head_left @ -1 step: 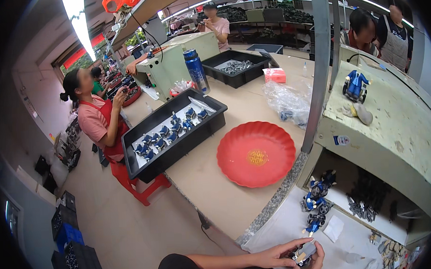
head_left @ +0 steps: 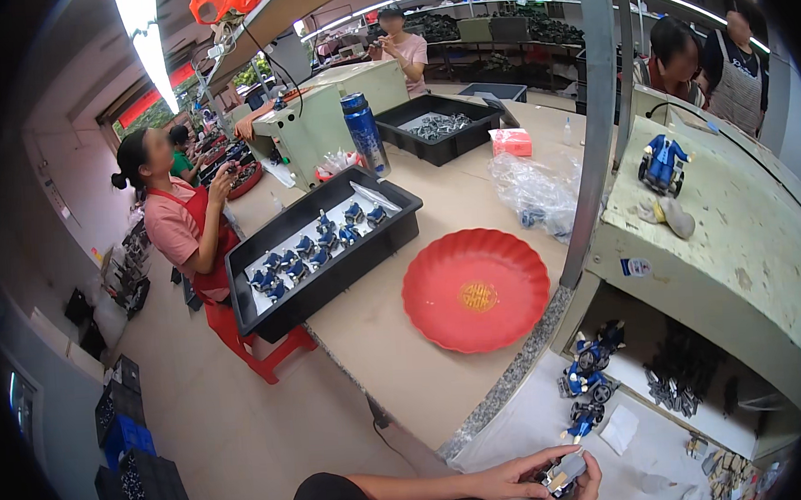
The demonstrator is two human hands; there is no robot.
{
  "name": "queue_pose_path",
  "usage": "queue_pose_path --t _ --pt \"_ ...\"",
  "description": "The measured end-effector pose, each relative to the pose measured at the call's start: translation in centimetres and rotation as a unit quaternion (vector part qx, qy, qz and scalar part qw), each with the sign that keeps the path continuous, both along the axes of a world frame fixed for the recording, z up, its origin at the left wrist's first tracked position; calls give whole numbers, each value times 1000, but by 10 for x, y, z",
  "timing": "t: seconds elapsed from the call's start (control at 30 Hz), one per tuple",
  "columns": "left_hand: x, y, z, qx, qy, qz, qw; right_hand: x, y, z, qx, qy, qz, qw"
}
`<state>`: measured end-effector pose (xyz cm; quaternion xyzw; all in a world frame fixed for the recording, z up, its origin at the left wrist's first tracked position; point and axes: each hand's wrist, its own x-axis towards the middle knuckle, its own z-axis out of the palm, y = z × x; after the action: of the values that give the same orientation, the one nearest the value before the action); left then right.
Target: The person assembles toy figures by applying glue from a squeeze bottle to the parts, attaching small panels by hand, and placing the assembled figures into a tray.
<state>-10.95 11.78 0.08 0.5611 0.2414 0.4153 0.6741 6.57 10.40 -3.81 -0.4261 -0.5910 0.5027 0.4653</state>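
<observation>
At the lower edge, both hands hold a small grey and black toy part (head_left: 569, 467) with a beige patch. My left hand (head_left: 510, 476) grips it from the left, fingers over its far side and thumb near its lower end. On its other side, my right hand (head_left: 591, 486) has its fingers closed around it, partly cut off by the picture's edge. Just beyond the fingers, several blue-suited figurines with black wheels (head_left: 587, 416) lie in a row on the white bench cover (head_left: 505, 426). A folded white paper (head_left: 619, 430) lies beside them.
A red scalloped plate (head_left: 473, 255) and a black tray (head_left: 330, 294) of blue figurines stand on the tan table. A metal post (head_left: 591, 131) rises beside a pale green cabinet (head_left: 691, 271) topped by another figurine (head_left: 661, 164). A co-worker in a red apron (head_left: 202, 229) sits left.
</observation>
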Motion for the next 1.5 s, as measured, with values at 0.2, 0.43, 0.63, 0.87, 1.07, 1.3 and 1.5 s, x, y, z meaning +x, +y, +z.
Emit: queue_pose_path --t 0.2,0.43,0.63,0.87,1.07,1.3,1.5 --pt "-4 1 -17 -75 16 -44 996 -1 2 0 -81 13 -2 997" --pt "-7 5 -10 -95 15 -64 993 0 3 -2 -63 -42 -9 997" --pt "-8 5 -16 -92 17 -64 994 -3 5 9 -42 -52 -4 998" --pt "-3 11 -2 -51 -32 -38 997 -4 9 3 -49 -38 -8 998" --pt "0 9 -9 0 -5 -31 999 -2 4 -7 -41 -10 -10 999" --pt "-4 5 -14 16 25 -10 1000 -11 12 28 31 -84 -28 996" --pt "5 -21 9 -4 -58 -66 996 -2 -16 41 156 -86 -34 983"
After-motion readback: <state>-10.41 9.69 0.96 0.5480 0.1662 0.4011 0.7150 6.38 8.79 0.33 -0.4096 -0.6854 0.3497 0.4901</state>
